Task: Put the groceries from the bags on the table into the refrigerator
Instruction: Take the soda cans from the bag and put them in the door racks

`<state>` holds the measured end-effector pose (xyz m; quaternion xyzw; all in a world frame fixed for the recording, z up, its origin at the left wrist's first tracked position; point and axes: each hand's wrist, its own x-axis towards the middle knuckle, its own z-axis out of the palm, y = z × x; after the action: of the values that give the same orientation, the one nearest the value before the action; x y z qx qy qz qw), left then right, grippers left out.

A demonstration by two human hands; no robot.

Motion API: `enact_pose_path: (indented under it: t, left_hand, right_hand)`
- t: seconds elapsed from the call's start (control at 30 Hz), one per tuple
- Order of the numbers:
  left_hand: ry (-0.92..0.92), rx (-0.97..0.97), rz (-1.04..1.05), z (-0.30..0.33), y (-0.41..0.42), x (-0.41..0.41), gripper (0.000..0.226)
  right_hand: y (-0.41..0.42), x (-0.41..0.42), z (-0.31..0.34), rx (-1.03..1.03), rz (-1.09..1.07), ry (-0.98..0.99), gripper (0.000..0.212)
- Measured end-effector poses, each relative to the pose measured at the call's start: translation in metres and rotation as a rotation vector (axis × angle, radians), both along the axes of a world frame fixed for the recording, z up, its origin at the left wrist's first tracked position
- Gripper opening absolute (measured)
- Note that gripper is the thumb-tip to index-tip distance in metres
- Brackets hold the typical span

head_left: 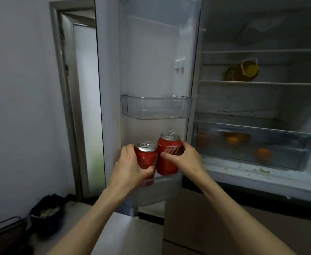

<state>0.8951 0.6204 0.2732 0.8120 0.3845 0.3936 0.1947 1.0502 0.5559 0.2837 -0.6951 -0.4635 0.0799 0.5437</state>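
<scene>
Left hand (130, 165) wraps one red aluminium soda can (146, 156), right hand (183, 156) wraps a second red can (168, 153) — both upright, side by side, at the clear lowest door bin (162, 192) of the open white refrigerator door (151, 61) — likely so they seat together without tipping.

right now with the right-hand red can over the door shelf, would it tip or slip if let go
The can in the right hand looks rigid metal, so the fingers likely won't dent it. Its smooth side could slip. It is tall and narrow, so it may tip unless it is set flat in the lower door shelf.
</scene>
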Motion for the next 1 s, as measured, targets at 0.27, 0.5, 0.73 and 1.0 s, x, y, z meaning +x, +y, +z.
enact_pose_path:
  t: [0.27,0.5,0.73,1.0]
  left_hand:
    - [0.153,-0.058,0.085,-0.004,0.002,0.013,0.064]
    - [0.277,-0.055,0.141,-0.003,0.007,0.018,0.044]
    - [0.38,-0.068,0.132,0.004,0.005,0.022,0.062]
    - [0.36,-0.008,0.246,0.004,-0.012,0.033,0.06]
  right_hand:
    - [0.0,0.014,-0.015,-0.171,0.037,-0.119,0.036]
    - [-0.002,0.017,-0.011,-0.265,0.048,-0.306,0.069]
    - [0.004,0.023,-0.022,-0.253,0.069,-0.286,0.056]
    - [0.004,0.027,-0.022,-0.201,0.032,-0.275,0.068]
